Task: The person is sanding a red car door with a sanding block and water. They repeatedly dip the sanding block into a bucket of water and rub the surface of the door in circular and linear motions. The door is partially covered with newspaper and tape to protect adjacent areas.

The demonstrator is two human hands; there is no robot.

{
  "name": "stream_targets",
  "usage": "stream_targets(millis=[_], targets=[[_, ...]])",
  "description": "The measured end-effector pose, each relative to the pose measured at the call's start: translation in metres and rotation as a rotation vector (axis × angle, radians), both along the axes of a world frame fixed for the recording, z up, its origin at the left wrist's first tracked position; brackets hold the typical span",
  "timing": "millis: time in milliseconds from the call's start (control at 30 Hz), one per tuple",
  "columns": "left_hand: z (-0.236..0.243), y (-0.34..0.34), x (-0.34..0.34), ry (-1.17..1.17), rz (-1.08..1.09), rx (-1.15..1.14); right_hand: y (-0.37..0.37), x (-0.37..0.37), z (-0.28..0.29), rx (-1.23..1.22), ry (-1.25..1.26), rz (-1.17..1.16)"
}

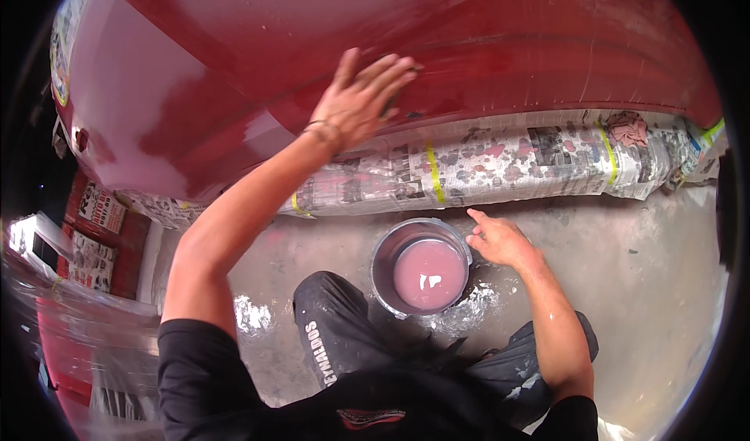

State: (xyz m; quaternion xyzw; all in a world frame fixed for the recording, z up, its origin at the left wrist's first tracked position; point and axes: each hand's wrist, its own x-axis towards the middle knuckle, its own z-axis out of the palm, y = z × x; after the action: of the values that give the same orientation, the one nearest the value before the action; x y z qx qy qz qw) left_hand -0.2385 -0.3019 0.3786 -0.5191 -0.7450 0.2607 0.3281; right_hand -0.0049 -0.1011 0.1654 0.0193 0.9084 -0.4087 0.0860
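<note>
My left hand (pixel 363 101) lies against the wet, glossy red car panel (pixel 484 42), fingers stretched out and thumb apart. A small dark edge shows at its fingertips; whether a pad or sheet lies under the palm is hidden. Between my knees, on the floor, stands a grey metal bucket (pixel 383 285) holding cloudy pink water (pixel 430 273). Just right of its rim hovers my right hand (pixel 500 239), index finger extended and the other fingers loosely bent, with nothing visible in it.
Newspaper (pixel 500 160) with yellow tape covers the sill below the panel, spotted with pink drips. A crumpled pink cloth (pixel 627 128) rests on its right part. Wet patches mark the concrete floor (pixel 625 246). Clear plastic sheeting (pixel 101 339) hangs at the left.
</note>
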Motion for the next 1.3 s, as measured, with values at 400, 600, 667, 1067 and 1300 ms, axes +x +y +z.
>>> stream_targets(millis=[400,600,667,1067,1300], targets=[[0.016,-0.088,-0.016,0.097,0.284,-0.262,-0.012,-0.008,-0.006,0.185,0.041,0.104],[0.020,-0.038,-0.012,0.007,0.071,-0.096,-0.001,-0.001,-0.005,0.189,0.029,0.051],[0.016,0.067,0.011,0.143,-0.075,-0.140,-0.005,-0.003,-0.011,0.173,0.040,0.068],[0.102,0.012,-0.019,0.225,-0.099,0.106,0.029,-0.008,-0.024,0.188,0.011,0.035],[0.157,0.007,-0.017,0.289,0.021,0.633,0.033,-0.014,-0.032,0.357,-0.189,0.118]])
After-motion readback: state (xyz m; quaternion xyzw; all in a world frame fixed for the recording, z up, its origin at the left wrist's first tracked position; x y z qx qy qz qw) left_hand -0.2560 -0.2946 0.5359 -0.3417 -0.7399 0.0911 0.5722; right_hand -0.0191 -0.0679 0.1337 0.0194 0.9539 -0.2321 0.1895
